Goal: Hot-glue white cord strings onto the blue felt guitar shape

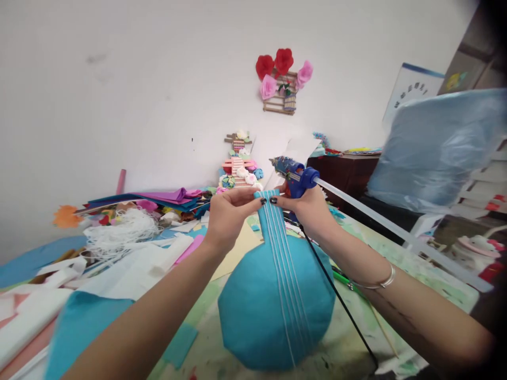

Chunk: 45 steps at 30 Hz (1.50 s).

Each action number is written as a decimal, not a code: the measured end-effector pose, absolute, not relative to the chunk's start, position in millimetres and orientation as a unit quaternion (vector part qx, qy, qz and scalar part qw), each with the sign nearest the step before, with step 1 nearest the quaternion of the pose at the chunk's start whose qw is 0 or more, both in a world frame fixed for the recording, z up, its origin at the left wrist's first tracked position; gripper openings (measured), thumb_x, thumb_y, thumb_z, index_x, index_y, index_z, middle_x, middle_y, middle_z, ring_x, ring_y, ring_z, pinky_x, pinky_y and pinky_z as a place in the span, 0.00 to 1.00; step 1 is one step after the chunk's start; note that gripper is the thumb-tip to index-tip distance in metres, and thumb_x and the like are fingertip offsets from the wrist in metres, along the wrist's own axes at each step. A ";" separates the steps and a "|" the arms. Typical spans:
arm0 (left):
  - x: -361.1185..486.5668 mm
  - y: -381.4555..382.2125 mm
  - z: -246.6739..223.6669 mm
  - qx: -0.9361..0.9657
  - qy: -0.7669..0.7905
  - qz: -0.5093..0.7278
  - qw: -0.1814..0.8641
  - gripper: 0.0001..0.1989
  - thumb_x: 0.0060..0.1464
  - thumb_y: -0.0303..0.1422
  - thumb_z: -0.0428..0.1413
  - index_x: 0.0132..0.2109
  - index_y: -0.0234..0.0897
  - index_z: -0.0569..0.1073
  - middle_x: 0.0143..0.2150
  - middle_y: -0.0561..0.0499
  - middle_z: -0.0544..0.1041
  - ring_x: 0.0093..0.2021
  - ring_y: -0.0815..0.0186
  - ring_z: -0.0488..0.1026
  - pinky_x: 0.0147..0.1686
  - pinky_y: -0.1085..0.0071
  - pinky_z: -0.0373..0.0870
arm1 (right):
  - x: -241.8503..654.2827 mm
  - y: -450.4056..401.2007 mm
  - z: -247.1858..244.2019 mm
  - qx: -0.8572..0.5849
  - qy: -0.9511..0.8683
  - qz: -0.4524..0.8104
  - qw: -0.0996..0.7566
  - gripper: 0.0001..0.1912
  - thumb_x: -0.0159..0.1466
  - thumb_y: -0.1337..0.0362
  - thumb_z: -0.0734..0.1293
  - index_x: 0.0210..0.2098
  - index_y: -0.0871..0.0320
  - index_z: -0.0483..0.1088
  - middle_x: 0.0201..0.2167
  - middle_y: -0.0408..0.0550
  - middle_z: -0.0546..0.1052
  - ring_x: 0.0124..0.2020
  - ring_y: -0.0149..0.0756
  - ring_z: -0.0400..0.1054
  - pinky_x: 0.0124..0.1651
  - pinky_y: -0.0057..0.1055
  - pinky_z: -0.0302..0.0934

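Observation:
A blue fabric-covered model of a stringed instrument (253, 295) stands tilted in front of me, its round body low and its narrow neck up. Several white strings run down its face. My left hand (229, 214) pinches the left side of the neck's top, thumb in front and fingers behind. On the right side of that same top, my right hand (307, 208) presses its thumb. A blue hot glue gun (295, 177) with a long glue stick (368, 214) is also held in the right hand. Its nozzle points left, above the neck, apart from it.
On the left lie a tangle of white string (121, 232), colored paper sheets (174, 198) and blue fabric (85, 322). The glue gun's black cord (340, 295) crosses the table at right. Green-handled scissors (343, 277) lie beside the body. Paper flowers (277, 76) hang on the wall.

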State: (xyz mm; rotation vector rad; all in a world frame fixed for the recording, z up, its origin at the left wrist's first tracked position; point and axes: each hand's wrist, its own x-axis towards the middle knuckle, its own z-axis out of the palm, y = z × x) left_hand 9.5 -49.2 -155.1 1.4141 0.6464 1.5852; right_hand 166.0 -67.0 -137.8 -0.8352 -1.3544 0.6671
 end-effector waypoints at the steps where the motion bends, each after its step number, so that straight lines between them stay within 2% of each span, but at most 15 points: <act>1: 8.9 -50.0 -146.7 0.582 0.253 0.644 0.427 0.17 0.35 0.33 0.69 0.36 0.32 0.79 0.34 0.46 0.81 0.38 0.58 0.79 0.42 0.63 0.77 | 164.8 -68.6 -133.0 -0.353 -0.599 0.275 0.664 0.17 0.44 0.64 0.76 0.30 0.58 0.67 0.25 0.41 0.73 0.25 0.32 0.69 0.29 0.30 0.66; 9: 2.9 -53.8 -105.2 0.664 0.179 0.660 0.302 0.14 0.39 0.29 0.67 0.37 0.31 0.80 0.33 0.47 0.81 0.37 0.61 0.79 0.43 0.65 0.77 | 162.4 -65.6 -108.4 -0.336 -0.620 0.130 0.697 0.13 0.50 0.62 0.73 0.32 0.57 0.68 0.31 0.46 0.77 0.31 0.36 0.72 0.38 0.35 0.69; 15: -6.1 -38.0 -113.0 0.657 0.187 0.683 0.259 0.15 0.40 0.32 0.67 0.39 0.32 0.80 0.35 0.47 0.81 0.38 0.62 0.78 0.44 0.67 0.76 | 155.5 -39.0 -111.5 -0.288 -0.654 0.061 0.697 0.14 0.53 0.65 0.72 0.37 0.53 0.65 0.34 0.43 0.77 0.34 0.37 0.74 0.40 0.35 0.69; 18: -7.4 -33.2 -132.9 0.639 0.199 0.689 0.277 0.16 0.40 0.33 0.67 0.40 0.32 0.80 0.39 0.46 0.81 0.41 0.61 0.78 0.46 0.66 0.75 | 150.6 -34.3 -129.7 -0.293 -0.662 0.073 0.686 0.13 0.54 0.65 0.71 0.37 0.53 0.64 0.35 0.43 0.77 0.36 0.38 0.74 0.43 0.35 0.68; 23: -3.4 -44.1 -158.3 0.617 0.222 0.692 0.301 0.17 0.42 0.33 0.65 0.42 0.33 0.79 0.38 0.46 0.81 0.40 0.61 0.78 0.44 0.67 0.75 | 145.3 -45.4 -159.5 -0.305 -0.636 0.105 0.702 0.13 0.55 0.62 0.70 0.38 0.54 0.65 0.37 0.43 0.77 0.37 0.38 0.74 0.44 0.34 0.68; 30: 1.1 -82.6 -169.1 0.628 0.232 0.687 0.283 0.12 0.43 0.29 0.65 0.39 0.37 0.79 0.39 0.48 0.80 0.41 0.62 0.77 0.45 0.68 0.75 | 163.0 -99.4 -160.4 -0.331 -0.615 0.218 0.681 0.11 0.56 0.61 0.70 0.39 0.55 0.70 0.39 0.47 0.78 0.42 0.41 0.73 0.49 0.37 0.67; 32: -0.4 -89.2 -174.1 0.634 0.218 0.686 0.281 0.12 0.43 0.28 0.65 0.38 0.38 0.79 0.38 0.50 0.80 0.41 0.63 0.77 0.45 0.69 0.76 | 174.4 -119.2 -162.3 -0.362 -0.576 0.222 0.698 0.11 0.55 0.59 0.72 0.36 0.54 0.72 0.37 0.47 0.79 0.41 0.41 0.73 0.47 0.37 0.67; 34: -2.3 -92.6 -178.9 0.644 0.194 0.686 0.276 0.12 0.44 0.26 0.64 0.39 0.39 0.79 0.38 0.50 0.79 0.41 0.64 0.76 0.44 0.70 0.76 | 185.0 -138.2 -166.3 -0.399 -0.560 0.224 0.691 0.12 0.53 0.57 0.73 0.34 0.54 0.73 0.32 0.47 0.78 0.36 0.41 0.73 0.41 0.36 0.68; 38: -4.9 -93.1 -185.7 0.663 0.137 0.692 0.249 0.12 0.46 0.23 0.63 0.41 0.36 0.78 0.38 0.48 0.79 0.40 0.65 0.76 0.43 0.70 0.76 | 196.0 -170.4 -177.1 -0.423 -0.629 0.260 0.598 0.14 0.55 0.53 0.72 0.30 0.56 0.72 0.24 0.45 0.75 0.24 0.35 0.69 0.28 0.31 0.66; 41: -5.7 -90.9 -188.0 0.676 0.115 0.691 0.229 0.14 0.47 0.21 0.61 0.43 0.34 0.78 0.38 0.47 0.78 0.40 0.66 0.75 0.44 0.70 0.76 | 196.0 -185.3 -186.4 -0.468 -0.642 0.238 0.559 0.16 0.53 0.52 0.74 0.33 0.57 0.74 0.27 0.48 0.78 0.26 0.37 0.70 0.23 0.29 0.63; 45: -7.1 -88.4 -188.1 0.680 0.106 0.698 0.197 0.14 0.48 0.20 0.61 0.44 0.35 0.77 0.39 0.47 0.77 0.41 0.67 0.74 0.45 0.69 0.75 | 192.1 -190.0 -191.3 -0.482 -0.660 0.184 0.545 0.16 0.53 0.53 0.73 0.37 0.55 0.75 0.29 0.48 0.78 0.29 0.39 0.71 0.27 0.31 0.66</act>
